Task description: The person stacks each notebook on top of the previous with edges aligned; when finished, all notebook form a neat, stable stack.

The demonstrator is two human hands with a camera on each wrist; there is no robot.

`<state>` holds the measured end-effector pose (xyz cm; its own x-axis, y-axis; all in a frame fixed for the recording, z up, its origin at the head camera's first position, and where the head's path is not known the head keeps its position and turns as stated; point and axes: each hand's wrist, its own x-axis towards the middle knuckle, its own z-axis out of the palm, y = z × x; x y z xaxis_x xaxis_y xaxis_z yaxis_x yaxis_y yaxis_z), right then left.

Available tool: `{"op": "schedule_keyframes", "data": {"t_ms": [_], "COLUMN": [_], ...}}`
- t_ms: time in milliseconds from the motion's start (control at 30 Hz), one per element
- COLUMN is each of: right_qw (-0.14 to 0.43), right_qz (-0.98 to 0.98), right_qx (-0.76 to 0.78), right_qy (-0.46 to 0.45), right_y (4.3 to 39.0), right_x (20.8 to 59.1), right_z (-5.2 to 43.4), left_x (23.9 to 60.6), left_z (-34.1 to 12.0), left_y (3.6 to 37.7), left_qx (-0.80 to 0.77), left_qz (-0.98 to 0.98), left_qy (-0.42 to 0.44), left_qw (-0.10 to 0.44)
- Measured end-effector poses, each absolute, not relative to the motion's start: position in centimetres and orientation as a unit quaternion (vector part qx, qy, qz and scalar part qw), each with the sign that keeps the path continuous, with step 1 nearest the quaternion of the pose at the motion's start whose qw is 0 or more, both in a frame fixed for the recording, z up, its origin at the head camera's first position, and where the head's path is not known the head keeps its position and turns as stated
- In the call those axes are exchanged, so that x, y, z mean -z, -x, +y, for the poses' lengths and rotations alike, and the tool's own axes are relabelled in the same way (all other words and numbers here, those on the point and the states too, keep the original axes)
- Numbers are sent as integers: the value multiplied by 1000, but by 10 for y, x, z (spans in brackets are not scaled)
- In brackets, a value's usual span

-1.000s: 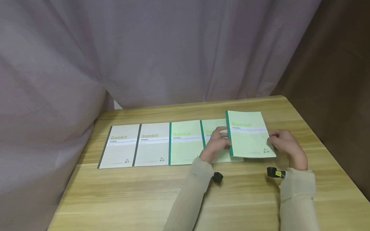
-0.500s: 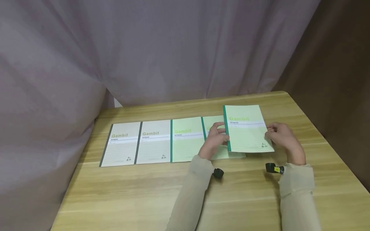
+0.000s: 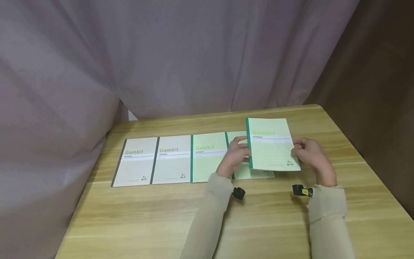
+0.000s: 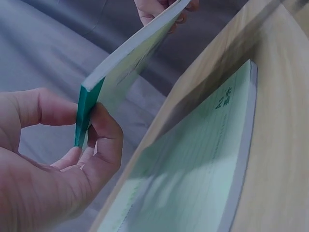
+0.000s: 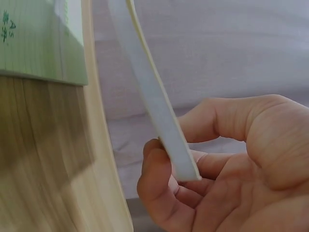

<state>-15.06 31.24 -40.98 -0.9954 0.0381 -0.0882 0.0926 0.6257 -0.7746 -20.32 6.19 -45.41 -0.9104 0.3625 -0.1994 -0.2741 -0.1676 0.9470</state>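
I hold a light green notebook (image 3: 271, 145) with a dark green spine above the wooden table (image 3: 161, 216). My left hand (image 3: 235, 158) pinches its spine edge (image 4: 86, 108) between thumb and fingers. At the opposite edge (image 5: 159, 116) my right hand (image 3: 309, 154) grips it. Below it lies another green notebook (image 3: 249, 173), partly covered, also seen close up as the lying green notebook (image 4: 193, 179). To its left sit one more green notebook (image 3: 207, 158) and two grey-spined ones (image 3: 152, 162), side by side in a row.
A mauve curtain (image 3: 161, 54) hangs behind and to the left of the table. A brown wall (image 3: 372, 72) stands at the right. Small black cameras (image 3: 238, 193) sit on both wrists. Bare tabletop lies in front of the notebook row.
The held notebook has shifted a little to the left and both hands moved with it, so it covers more of the notebook lying beneath.
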Motion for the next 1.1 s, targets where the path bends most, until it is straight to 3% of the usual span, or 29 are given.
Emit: {"op": "schedule_keyframes", "data": {"t_ms": [1100], "right_qw": [35], "right_qz": [899], "right_qx": [437], "right_qy": [1], "right_y": [165], "right_x": [398], "right_z": [260], "left_x": [431], "left_z": [4], "left_y": [204], "left_qx": [-740], "left_qz": [644], "left_qy": [-8], "left_qw": [195]}}
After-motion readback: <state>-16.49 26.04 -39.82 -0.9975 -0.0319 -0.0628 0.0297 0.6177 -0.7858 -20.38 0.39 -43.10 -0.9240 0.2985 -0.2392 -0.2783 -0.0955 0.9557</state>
